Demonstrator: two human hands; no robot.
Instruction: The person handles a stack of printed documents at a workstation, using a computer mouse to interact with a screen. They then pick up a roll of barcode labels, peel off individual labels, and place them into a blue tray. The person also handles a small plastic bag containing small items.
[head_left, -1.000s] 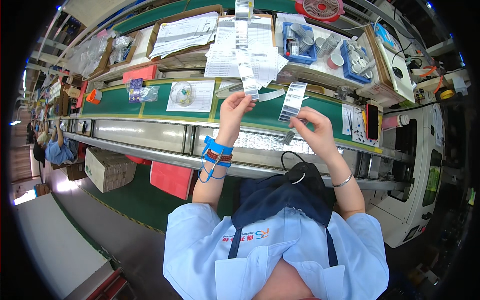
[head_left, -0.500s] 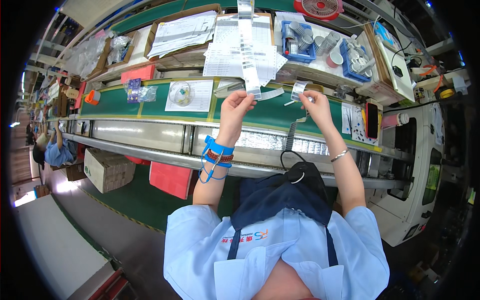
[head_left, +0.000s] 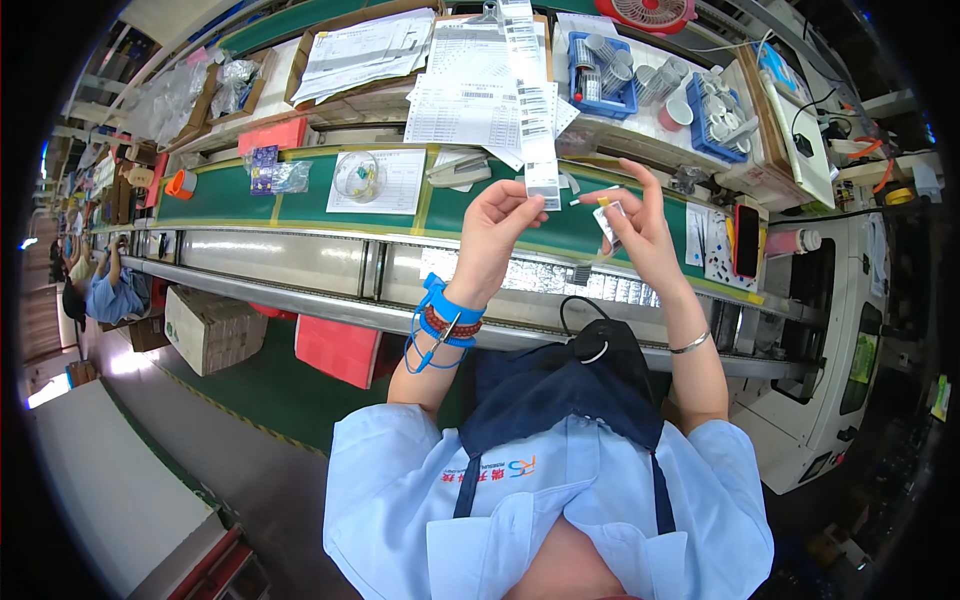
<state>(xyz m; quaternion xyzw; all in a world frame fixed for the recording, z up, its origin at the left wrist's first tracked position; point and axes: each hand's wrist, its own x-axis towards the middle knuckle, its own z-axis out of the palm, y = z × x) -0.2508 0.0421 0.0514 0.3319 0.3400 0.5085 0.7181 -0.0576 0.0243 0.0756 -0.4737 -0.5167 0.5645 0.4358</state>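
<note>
My left hand (head_left: 497, 237) pinches the lower end of a long white label strip (head_left: 536, 140) between thumb and forefinger. The strip runs up over the papers on the shelf. A blue wrist strap is round that wrist. To the right, my right hand (head_left: 647, 238) holds a small white printed piece with a yellow end (head_left: 607, 212) against the thumb; its exact kind is hard to make out. The forefinger is raised. A dark, blurred strip end (head_left: 581, 273) shows below this hand. Near its fingers there is a thin white stick (head_left: 593, 196).
A white stapler-like tool (head_left: 459, 169) and a round clear dish (head_left: 361, 177) lie on the green bench. Beyond stand blue baskets of metal cylinders (head_left: 600, 80) and cups (head_left: 715, 120). A phone (head_left: 745, 241) lies at right. A co-worker (head_left: 115, 292) sits far left.
My left hand has moved right with the strip's end. My right hand has turned and lifted its forefinger; the label piece in it now looks smaller and shows a yellow end.
</note>
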